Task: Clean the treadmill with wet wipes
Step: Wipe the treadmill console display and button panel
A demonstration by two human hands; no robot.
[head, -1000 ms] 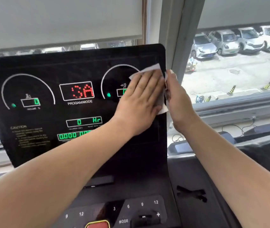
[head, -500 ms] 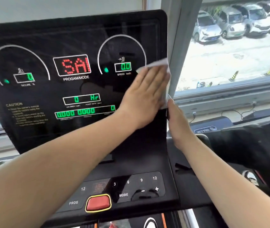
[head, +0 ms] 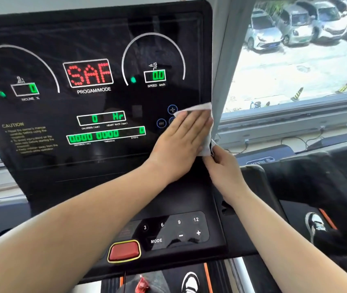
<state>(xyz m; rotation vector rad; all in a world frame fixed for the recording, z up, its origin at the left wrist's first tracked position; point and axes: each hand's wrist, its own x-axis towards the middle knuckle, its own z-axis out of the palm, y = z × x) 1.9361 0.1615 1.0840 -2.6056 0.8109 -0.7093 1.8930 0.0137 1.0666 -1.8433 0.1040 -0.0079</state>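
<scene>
- The left hand (head: 179, 144) lies flat with straight fingers, pressing a white wet wipe (head: 198, 107) against the treadmill console (head: 105, 28) at its right edge.
- The right hand (head: 223, 168) curls its fingers round that edge, just below the wipe and touching it.
- The red display (head: 89, 74) on the console reads SAF.

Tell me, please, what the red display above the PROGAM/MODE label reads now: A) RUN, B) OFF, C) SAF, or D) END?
C: the red display shows SAF, up and left of the left hand pressing the wet wipe flat on the console.
</scene>
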